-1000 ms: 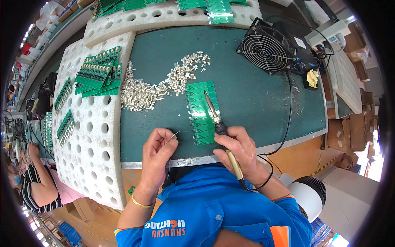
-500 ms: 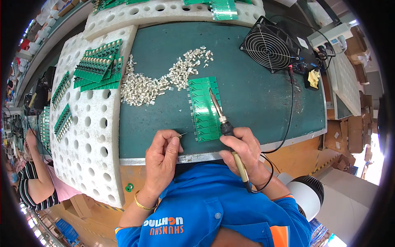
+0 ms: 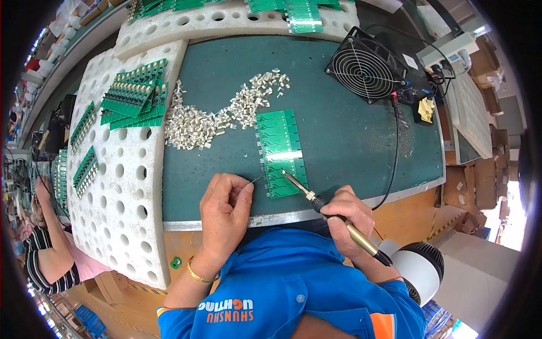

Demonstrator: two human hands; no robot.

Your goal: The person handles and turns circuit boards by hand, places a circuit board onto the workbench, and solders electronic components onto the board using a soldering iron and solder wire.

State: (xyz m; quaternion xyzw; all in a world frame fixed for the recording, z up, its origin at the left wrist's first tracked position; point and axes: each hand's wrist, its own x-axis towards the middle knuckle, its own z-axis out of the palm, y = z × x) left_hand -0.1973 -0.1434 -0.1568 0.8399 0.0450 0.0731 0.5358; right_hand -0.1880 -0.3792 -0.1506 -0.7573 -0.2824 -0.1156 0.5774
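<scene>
A green circuit board panel lies on the dark green bench top, with pins along its left edge. My right hand grips a soldering iron, whose tip rests over the lower part of the panel. Beside the panel's lower left, my left hand pinches a thin solder wire between thumb and forefinger. The wire's end points at the pins. Beyond my left hand lies a heap of small white connectors.
A white foam board with holes on the left bears several populated circuit boards. Another foam strip crosses the back. A black fan stands back right, near a yellow sponge. A co-worker's arm shows far left.
The soldering iron's tip has come down from the panel's top to its lower part, and my right hand has moved right. My left hand has brought the wire closer to the panel.
</scene>
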